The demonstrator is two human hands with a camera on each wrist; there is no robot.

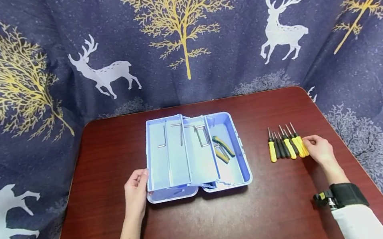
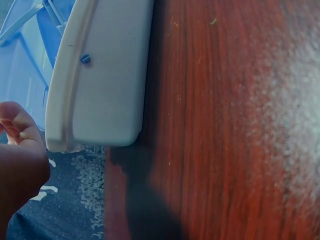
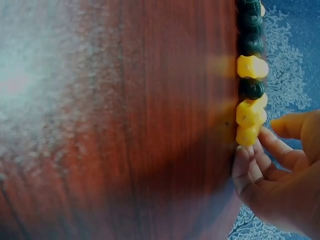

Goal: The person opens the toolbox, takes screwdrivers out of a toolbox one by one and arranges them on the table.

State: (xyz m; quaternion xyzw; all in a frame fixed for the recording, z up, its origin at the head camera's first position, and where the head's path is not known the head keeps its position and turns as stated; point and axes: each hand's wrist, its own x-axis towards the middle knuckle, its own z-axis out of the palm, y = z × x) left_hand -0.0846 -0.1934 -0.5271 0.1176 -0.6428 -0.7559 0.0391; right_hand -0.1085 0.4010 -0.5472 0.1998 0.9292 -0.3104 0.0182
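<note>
A light-blue toolbox [image 1: 244,161] stands unfolded at the middle of the table, its trays fanned out to the left. At the left side of the outer tray [image 1: 158,156], my left hand [image 1: 136,189] grips the edge with thumb and bent fingers. Hex keys [image 1: 180,133] lie in the trays, and pliers [image 1: 223,147] with green and yellow handles lie in the deep compartment. To the right, several screwdrivers [image 1: 287,147] with yellow or black handles lie side by side. My right hand [image 1: 320,150] touches the rightmost yellow handle [image 3: 247,134] with its fingertips, from the outer side.
The dark red wooden table [image 1: 262,215] carries everything. Its right edge runs close beside my right hand. A blue curtain [image 1: 187,87] with deer and trees hangs behind and around the table.
</note>
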